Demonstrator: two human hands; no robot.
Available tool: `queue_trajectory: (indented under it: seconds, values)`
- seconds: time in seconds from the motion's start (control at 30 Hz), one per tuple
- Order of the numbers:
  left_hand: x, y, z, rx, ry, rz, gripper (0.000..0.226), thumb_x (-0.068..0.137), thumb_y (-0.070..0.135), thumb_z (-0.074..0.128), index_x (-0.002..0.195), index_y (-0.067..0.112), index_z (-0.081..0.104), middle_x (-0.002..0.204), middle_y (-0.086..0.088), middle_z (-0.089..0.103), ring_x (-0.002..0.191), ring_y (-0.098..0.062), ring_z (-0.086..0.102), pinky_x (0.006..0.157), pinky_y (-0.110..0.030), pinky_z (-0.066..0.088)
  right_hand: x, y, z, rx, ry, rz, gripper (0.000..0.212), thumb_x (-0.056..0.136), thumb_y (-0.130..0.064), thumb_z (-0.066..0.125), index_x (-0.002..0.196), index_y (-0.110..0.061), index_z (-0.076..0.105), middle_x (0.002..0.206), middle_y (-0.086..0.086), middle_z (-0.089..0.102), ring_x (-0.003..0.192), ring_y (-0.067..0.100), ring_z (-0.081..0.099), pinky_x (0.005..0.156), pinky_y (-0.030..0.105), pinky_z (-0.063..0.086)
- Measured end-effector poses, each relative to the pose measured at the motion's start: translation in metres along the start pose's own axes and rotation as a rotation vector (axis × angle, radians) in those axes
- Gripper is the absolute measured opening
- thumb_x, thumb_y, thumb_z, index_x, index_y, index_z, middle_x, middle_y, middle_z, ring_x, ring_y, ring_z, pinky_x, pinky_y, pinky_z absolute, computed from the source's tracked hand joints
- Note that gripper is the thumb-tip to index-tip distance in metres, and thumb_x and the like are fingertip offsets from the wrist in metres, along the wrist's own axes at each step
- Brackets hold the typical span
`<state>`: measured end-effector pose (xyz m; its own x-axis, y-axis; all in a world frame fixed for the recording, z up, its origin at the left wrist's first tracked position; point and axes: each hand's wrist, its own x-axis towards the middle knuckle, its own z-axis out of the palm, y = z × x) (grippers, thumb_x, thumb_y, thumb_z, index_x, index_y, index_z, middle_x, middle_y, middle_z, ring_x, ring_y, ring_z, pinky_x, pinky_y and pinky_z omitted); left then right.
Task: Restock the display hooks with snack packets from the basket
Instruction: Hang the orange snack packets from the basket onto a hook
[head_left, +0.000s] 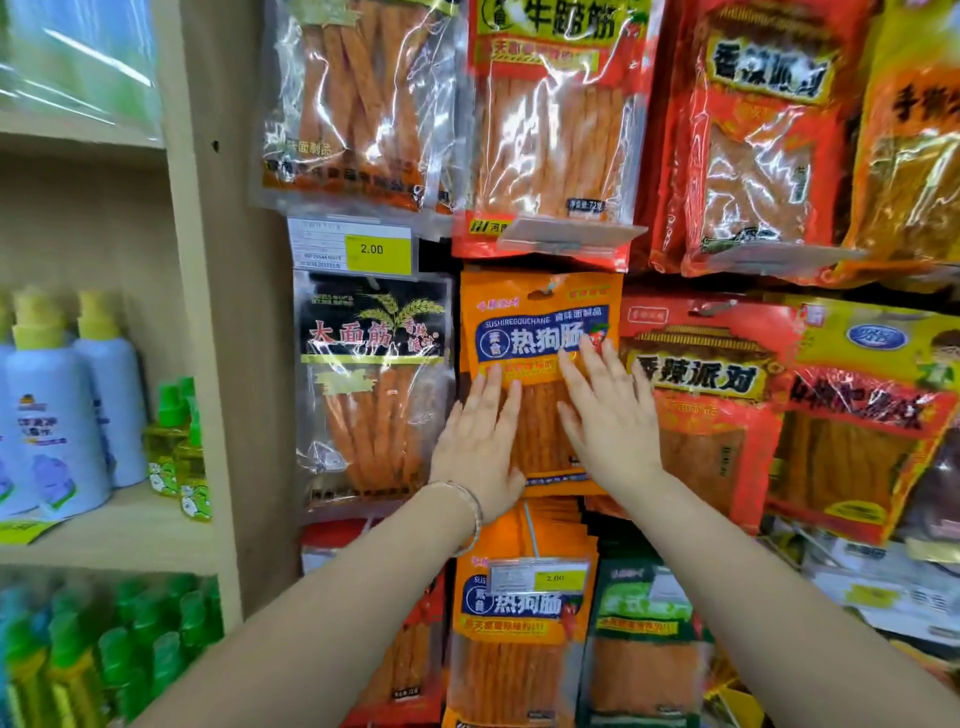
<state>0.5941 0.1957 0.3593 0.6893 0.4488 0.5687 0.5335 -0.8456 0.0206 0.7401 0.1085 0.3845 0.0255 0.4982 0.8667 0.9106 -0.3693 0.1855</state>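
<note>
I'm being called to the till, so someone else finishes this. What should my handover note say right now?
Left hand and right hand: both open, fingers flat on the orange packet hanging in the middle row, beside the black packet. Neither holds anything.
Done: this packet looks hung; the lower stack of the same kind hangs below.
Left: the basket is out of view, so remaining stock cannot be told.

Shop: snack packets (540, 374) hung in rows, yellow price tag (378, 250), bottles (57, 431) on shelf (130, 535).
</note>
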Motion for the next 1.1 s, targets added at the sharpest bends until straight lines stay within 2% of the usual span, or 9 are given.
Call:
queue_trajectory:
  seconds: [0.23, 0.37, 0.47, 0.57, 0.67, 0.73, 0.8, 0.97, 1.1]
  values:
    - [0.046, -0.009, -0.009, 0.357, -0.192, -0.12, 0.096, 0.087, 0.049, 0.05, 0.147, 0.006, -0.012, 0.155, -0.018, -0.017, 0.145, -0.028, -0.004, 0.116, -0.044, -0.006, 0.037, 0.007, 0.023, -0.138, -0.396, -0.035, 0.064, 0.096, -0.022, 0.047, 0.151, -0.023, 0.014, 0.16, 0.005, 0.008, 0.146, 0.022, 0.014, 0.108, 0.037, 0.024]
    - [0.06, -0.011, -0.012, 0.571, -0.289, -0.101, 0.096, 0.088, 0.05, 0.049, 0.147, 0.004, -0.011, 0.155, -0.02, -0.013, 0.144, -0.03, 0.009, 0.116, -0.047, -0.005, 0.057, 0.007, 0.027, -0.142, -0.57, -0.036, 0.072, 0.093, -0.013, 0.05, 0.151, -0.021, 0.009, 0.16, 0.005, 0.001, 0.143, 0.02, 0.024, 0.106, 0.037, 0.028]
    - [0.067, -0.014, -0.017, 0.59, -0.324, -0.085, 0.094, 0.089, 0.049, 0.05, 0.148, 0.005, -0.009, 0.155, -0.02, -0.014, 0.143, -0.03, 0.015, 0.117, -0.045, -0.001, 0.063, 0.006, 0.023, -0.092, -0.656, -0.003, 0.071, 0.093, -0.012, 0.048, 0.151, -0.02, 0.008, 0.16, 0.003, 0.0, 0.14, 0.022, 0.03, 0.104, 0.039, 0.033]
    - [0.066, -0.015, -0.021, 0.492, -0.324, -0.058, 0.09, 0.089, 0.044, 0.053, 0.149, 0.004, -0.001, 0.155, -0.021, -0.012, 0.143, -0.028, 0.016, 0.118, -0.041, 0.008, 0.059, 0.003, 0.015, 0.172, -0.671, 0.163, 0.06, 0.095, -0.013, 0.044, 0.15, -0.018, 0.021, 0.159, 0.005, 0.016, 0.137, 0.027, 0.036, 0.104, 0.039, 0.035]
    - [0.049, -0.011, -0.025, 0.286, -0.258, 0.002, 0.082, 0.087, 0.036, 0.056, 0.148, 0.004, 0.012, 0.156, -0.021, -0.007, 0.143, -0.027, 0.016, 0.113, -0.038, 0.023, 0.034, -0.005, 0.0, 0.52, -0.476, 0.463, 0.05, 0.093, -0.009, 0.049, 0.142, -0.014, 0.039, 0.142, 0.008, 0.047, 0.12, 0.025, 0.053, 0.1, 0.033, 0.041]
    - [0.028, -0.008, -0.028, 0.117, -0.207, 0.041, 0.073, 0.088, 0.028, 0.054, 0.148, 0.007, 0.018, 0.157, -0.016, 0.0, 0.143, -0.025, 0.016, 0.106, -0.04, 0.033, 0.006, -0.014, -0.014, 0.648, -0.361, 0.593, 0.043, 0.091, -0.012, 0.056, 0.132, -0.015, 0.048, 0.124, 0.005, 0.058, 0.089, 0.014, 0.061, 0.084, 0.024, 0.044]
    - [0.0, -0.008, -0.032, -0.027, -0.156, 0.113, 0.058, 0.089, 0.026, 0.05, 0.143, 0.013, 0.032, 0.156, -0.009, 0.016, 0.14, -0.024, 0.024, 0.104, -0.042, 0.037, -0.026, -0.025, -0.027, 0.724, -0.3, 0.691, 0.033, 0.088, -0.017, 0.063, 0.119, -0.02, 0.054, 0.101, -0.003, 0.061, 0.07, 0.001, 0.052, 0.065, 0.016, 0.04]
    - [-0.114, -0.02, -0.017, -0.292, -0.106, 0.159, 0.037, 0.086, 0.029, 0.05, 0.119, 0.015, 0.059, 0.135, -0.008, 0.05, 0.119, -0.029, 0.051, 0.093, -0.043, 0.046, -0.129, -0.071, -0.057, 0.921, -0.335, 0.835, 0.019, 0.086, -0.01, 0.065, 0.098, -0.02, 0.054, 0.074, -0.008, 0.053, 0.067, 0.005, 0.05, 0.064, 0.018, 0.04]
    - [-0.243, -0.033, 0.019, -0.382, -0.315, -0.14, 0.037, 0.084, 0.032, 0.052, 0.116, 0.017, 0.062, 0.128, -0.005, 0.054, 0.117, -0.025, 0.053, 0.094, -0.039, 0.045, -0.225, -0.129, -0.08, 1.029, -0.539, 0.896, 0.021, 0.087, 0.002, 0.058, 0.097, -0.015, 0.051, 0.083, 0.011, 0.057, 0.074, 0.016, 0.054, 0.072, 0.025, 0.042]
